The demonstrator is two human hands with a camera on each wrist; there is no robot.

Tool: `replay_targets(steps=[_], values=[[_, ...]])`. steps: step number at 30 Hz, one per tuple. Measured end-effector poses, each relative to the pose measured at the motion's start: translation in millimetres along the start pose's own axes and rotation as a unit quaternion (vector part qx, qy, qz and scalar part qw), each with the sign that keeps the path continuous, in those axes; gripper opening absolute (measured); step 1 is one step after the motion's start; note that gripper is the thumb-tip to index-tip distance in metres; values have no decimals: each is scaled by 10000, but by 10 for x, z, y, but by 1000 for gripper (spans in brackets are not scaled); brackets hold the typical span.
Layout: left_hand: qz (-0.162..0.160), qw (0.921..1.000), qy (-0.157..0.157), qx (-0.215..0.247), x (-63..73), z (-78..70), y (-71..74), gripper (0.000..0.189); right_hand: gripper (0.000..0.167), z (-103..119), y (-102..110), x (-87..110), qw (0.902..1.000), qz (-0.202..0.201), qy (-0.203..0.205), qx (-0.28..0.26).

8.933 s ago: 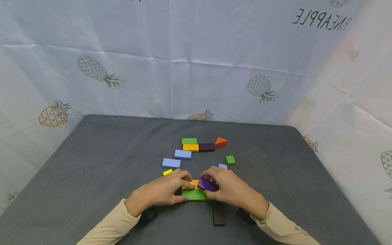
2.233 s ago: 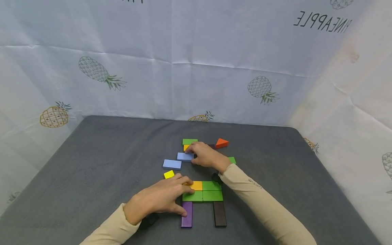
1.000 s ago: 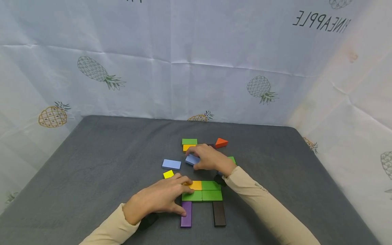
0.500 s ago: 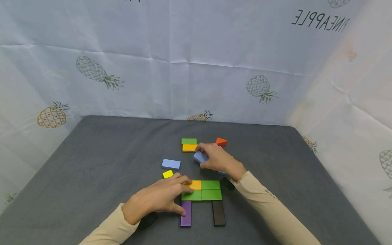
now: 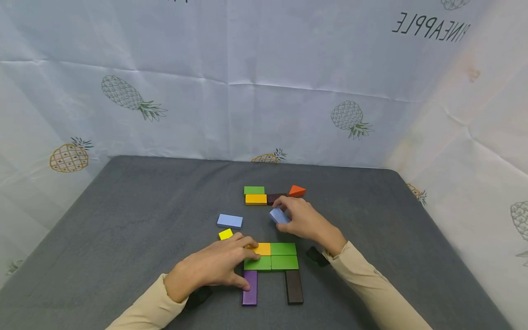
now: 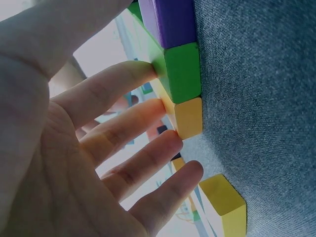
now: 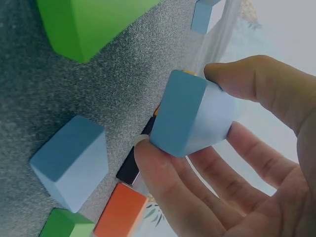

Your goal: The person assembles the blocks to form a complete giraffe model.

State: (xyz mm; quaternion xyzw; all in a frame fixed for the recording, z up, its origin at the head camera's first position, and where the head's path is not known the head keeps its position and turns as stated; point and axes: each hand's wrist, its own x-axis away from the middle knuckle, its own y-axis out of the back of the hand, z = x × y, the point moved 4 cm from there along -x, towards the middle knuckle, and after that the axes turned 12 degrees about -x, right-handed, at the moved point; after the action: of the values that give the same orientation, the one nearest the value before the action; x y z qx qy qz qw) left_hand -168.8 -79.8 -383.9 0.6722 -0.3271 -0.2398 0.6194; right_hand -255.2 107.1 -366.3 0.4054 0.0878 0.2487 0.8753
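My right hand (image 5: 309, 222) pinches a light blue block (image 5: 279, 215) between thumb and fingers, off the cloth in the right wrist view. Nearer the person lies a flat arrangement: an orange-yellow block (image 5: 264, 249) and a green block (image 5: 283, 249) at the back, two green blocks (image 5: 284, 262) in front. Below these, a purple block (image 5: 250, 293) and a dark brown block (image 5: 294, 288) point toward the person. My left hand (image 5: 216, 261) rests at the left end, relaxed fingertips on the yellow and left green blocks, thumb at the purple one. It partly covers the yellow block.
Farther back lie a green block (image 5: 254, 190), an orange-yellow block (image 5: 255, 200), a dark block (image 5: 275, 198) and an orange triangle (image 5: 297, 191). To the left are a light blue block (image 5: 230, 221) and a small yellow block (image 5: 225, 234). Another small blue block (image 7: 74, 163) shows in the right wrist view.
The purple block, earlier in my right hand, now lies below the left green block. My right hand has since picked up a light blue block and carried it rightward. My left hand stays put lately.
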Motion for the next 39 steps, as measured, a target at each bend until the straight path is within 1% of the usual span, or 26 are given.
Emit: replay_targets(steps=[6,10,22,29,36,39], values=[[-40,10000,-5,-22,5,0,1,59,44,-27,5,80,10000,-83,13,-49],[-12,10000,8,-7,2,3,-3,60,44,-59,8,134,9998,-147,-26,-100],[-49,10000,-6,-32,4,1,-8,59,43,-175,52,289,9987,-338,-313,-204],[-40,10000,5,-19,0,1,-10,59,46,-224,63,406,9986,-307,-308,-309],[-81,10000,2,-2,3,1,-9,58,46,-248,49,509,9974,-328,-484,-423],[-79,10000,3,-12,0,2,-11,58,46,-251,36,538,9972,-323,-500,-451]])
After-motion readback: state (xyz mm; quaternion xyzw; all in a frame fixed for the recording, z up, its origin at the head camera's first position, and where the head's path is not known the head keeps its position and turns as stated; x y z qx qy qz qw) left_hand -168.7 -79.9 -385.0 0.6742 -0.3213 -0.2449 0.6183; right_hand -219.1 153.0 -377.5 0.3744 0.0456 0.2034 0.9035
